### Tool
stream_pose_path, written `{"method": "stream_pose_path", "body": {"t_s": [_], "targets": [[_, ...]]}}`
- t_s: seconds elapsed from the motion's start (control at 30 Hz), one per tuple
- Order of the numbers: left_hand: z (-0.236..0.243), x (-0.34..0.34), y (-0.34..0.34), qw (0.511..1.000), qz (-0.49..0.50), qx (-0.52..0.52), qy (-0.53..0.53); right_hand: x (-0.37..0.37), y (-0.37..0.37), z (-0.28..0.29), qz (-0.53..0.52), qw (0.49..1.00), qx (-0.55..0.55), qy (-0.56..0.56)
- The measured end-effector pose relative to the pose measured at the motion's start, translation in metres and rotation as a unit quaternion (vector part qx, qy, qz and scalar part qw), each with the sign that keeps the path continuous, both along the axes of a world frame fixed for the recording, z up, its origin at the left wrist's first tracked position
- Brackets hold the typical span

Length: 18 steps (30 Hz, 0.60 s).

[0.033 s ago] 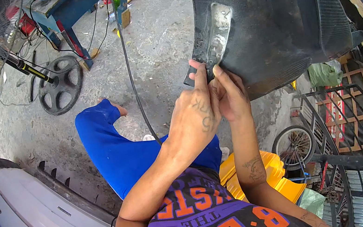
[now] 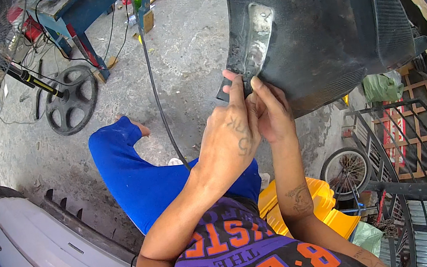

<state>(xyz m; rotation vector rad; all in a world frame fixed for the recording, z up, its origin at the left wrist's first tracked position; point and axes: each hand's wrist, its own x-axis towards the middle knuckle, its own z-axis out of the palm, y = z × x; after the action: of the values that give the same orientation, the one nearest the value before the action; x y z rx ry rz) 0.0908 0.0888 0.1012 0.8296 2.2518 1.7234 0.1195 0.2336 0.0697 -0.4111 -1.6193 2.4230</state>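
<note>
A large black plastic panel (image 2: 313,24), which looks like a car bumper, hangs over the upper right with its lower edge towards me. Along its left side runs a long pale slot (image 2: 259,35) with rough, whitish edges. My left hand (image 2: 227,134) is closed at the panel's lower left corner, index finger laid on the surface and other fingertips showing past the edge. Right beside it, my right hand (image 2: 275,116) pinches the same edge, thumb on top and fingers curled beneath. Anything small between the fingertips is hidden.
A dark cable (image 2: 153,81) passes left of the panel. At the far left stand a blue bench (image 2: 74,13) and a fan base (image 2: 71,100). A silver bumper (image 2: 50,257) lies at the near left. Yellow panels (image 2: 312,201), a bicycle wheel (image 2: 345,170) and metal grilles (image 2: 419,141) crowd the right.
</note>
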Motion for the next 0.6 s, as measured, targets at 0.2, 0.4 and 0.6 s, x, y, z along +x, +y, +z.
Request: {"method": "stream_pose_path", "body": {"t_s": [0.2, 0.4, 0.6], "targets": [[0.0016, 0.0008, 0.0003, 1.000, -0.006, -0.003, -0.012, -0.0005, -0.0005, -0.0017, 0.001, 1.000, 0.007, 0.009], [-0.0007, 0.0034, 0.0000, 1.000, 0.001, 0.000, -0.005, -0.0001, -0.0037, 0.0020, -0.003, 1.000, 0.006, 0.001], [-0.0009, 0.0023, 0.0003, 1.000, 0.000, 0.015, -0.017, 0.0020, 0.0018, 0.0031, 0.026, 0.999, 0.023, 0.000]]}}
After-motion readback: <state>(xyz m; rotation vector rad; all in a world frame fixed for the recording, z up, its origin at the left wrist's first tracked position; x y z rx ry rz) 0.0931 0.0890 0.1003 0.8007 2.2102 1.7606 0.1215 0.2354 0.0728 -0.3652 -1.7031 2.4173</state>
